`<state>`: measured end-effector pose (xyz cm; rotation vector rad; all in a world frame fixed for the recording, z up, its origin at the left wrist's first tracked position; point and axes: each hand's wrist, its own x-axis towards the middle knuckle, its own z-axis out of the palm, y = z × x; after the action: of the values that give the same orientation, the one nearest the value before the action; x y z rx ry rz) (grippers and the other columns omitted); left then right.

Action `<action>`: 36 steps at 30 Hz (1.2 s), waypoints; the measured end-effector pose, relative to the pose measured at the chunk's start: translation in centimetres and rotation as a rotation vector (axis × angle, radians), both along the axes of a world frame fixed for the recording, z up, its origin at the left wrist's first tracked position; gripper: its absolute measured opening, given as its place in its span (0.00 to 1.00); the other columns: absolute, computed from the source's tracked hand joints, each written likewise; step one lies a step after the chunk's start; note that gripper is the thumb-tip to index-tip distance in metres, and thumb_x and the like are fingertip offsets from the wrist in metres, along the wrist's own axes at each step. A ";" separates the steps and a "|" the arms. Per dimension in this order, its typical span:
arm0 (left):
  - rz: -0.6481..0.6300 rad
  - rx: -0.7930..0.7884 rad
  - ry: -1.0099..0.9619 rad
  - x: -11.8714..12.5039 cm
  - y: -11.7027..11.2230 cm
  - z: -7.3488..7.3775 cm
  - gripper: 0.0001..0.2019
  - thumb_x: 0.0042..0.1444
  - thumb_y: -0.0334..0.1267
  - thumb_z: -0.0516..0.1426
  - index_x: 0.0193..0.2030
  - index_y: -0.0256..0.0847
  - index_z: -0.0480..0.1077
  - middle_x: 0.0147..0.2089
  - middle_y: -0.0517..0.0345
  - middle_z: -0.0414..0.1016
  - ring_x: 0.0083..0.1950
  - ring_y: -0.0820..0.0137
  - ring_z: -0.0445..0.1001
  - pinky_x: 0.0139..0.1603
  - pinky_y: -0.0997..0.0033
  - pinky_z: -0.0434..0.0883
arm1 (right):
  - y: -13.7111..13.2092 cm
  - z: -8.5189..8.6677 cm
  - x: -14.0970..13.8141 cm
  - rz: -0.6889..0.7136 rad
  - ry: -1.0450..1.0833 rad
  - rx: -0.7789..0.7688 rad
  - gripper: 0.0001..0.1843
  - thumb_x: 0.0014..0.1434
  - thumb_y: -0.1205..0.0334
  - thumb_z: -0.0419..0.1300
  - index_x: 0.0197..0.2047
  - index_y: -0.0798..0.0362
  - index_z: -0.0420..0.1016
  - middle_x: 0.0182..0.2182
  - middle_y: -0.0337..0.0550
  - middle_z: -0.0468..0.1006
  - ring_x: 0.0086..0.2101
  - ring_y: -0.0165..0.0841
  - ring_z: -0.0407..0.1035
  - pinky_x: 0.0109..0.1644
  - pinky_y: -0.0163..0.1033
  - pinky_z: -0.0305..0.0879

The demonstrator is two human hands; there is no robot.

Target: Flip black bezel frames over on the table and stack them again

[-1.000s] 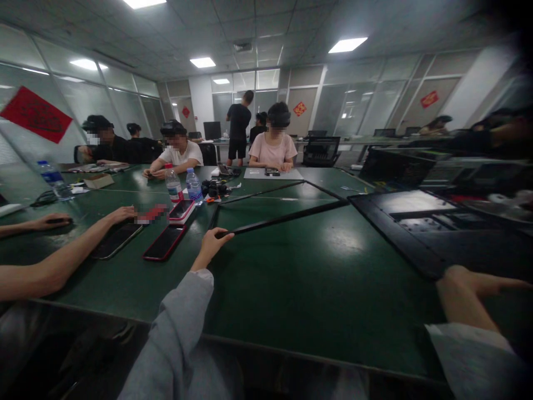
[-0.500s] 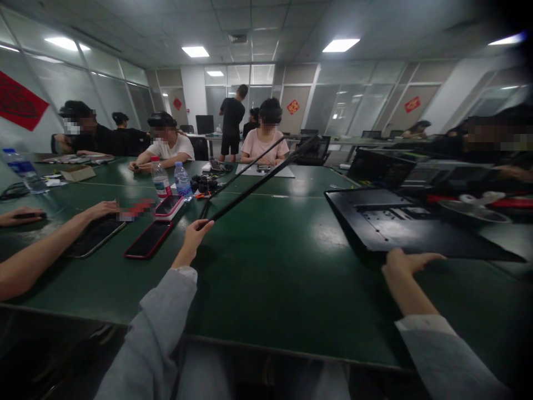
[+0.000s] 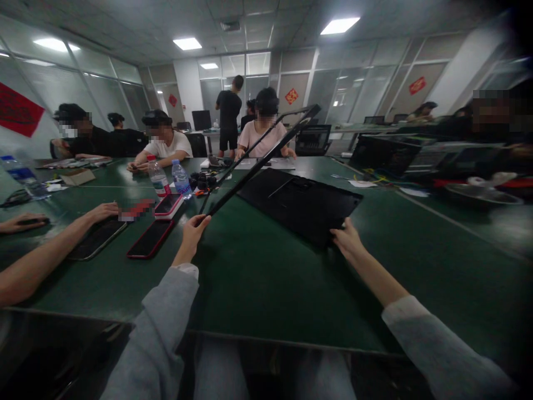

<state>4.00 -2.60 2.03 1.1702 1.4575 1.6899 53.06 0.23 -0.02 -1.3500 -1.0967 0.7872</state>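
Observation:
Raised at a slant over the green table (image 3: 258, 289) is a thin black rectangular frame (image 3: 263, 160), which looks like a screen bezel. My left hand (image 3: 194, 233) pinches its near corner. My right hand (image 3: 348, 238) grips the near right edge of a broad black panel (image 3: 308, 208), which resembles a monitor back cover. The panel sits low behind and to the right of the frame, its left part overlapped by the frame's bar in view. Whether the panel rests on the table or hovers just over it, I cannot tell.
Left of my left hand lie a red-edged phone (image 3: 150, 240), another phone on a white box, and a tablet under a neighbour's arm (image 3: 50, 250). Two bottles (image 3: 181, 179) stand behind them. A metal bowl (image 3: 478, 193) and cables are at right. People sit across the table.
My right hand has brought the black panel leftward to the middle, behind the frame, and its other face now shows. My left hand keeps its hold on the frame, which is slightly raised.

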 end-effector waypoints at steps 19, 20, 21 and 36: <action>0.053 0.140 0.766 -1.1 -1.1 0.4 0.18 0.47 0.53 0.69 0.39 0.44 0.80 0.43 0.52 0.79 0.49 0.59 0.75 0.54 0.58 0.70 | 3.5 3.9 3.4 0.186 0.189 0.039 0.25 0.62 0.36 0.53 0.48 0.47 0.72 0.41 0.51 0.81 0.44 0.43 0.78 0.49 0.52 0.76; 0.043 0.139 0.792 -1.0 -1.3 0.4 0.18 0.47 0.53 0.69 0.39 0.44 0.80 0.42 0.53 0.79 0.48 0.60 0.75 0.54 0.59 0.70 | 3.6 3.7 3.0 0.177 0.123 0.037 0.24 0.60 0.39 0.58 0.50 0.48 0.72 0.40 0.50 0.81 0.43 0.43 0.78 0.49 0.52 0.76; 0.035 0.136 0.814 -0.9 -1.6 0.4 0.18 0.47 0.53 0.69 0.39 0.44 0.80 0.42 0.53 0.79 0.48 0.60 0.75 0.53 0.59 0.70 | 3.8 3.2 2.4 0.159 0.047 0.047 0.25 0.57 0.42 0.63 0.52 0.49 0.72 0.39 0.49 0.81 0.41 0.43 0.78 0.49 0.52 0.76; -0.061 -0.056 1.029 -2.2 -3.1 -1.0 0.16 0.49 0.54 0.69 0.38 0.47 0.79 0.46 0.55 0.80 0.54 0.58 0.72 0.58 0.55 0.66 | 4.3 -2.0 -1.8 -0.048 -0.594 0.304 0.30 0.63 0.50 0.53 0.65 0.55 0.69 0.59 0.56 0.74 0.58 0.48 0.69 0.64 0.59 0.64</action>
<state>1.84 -5.74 1.03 2.1843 1.9591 0.9703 51.27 4.56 -2.06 -1.3713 -1.5645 0.1597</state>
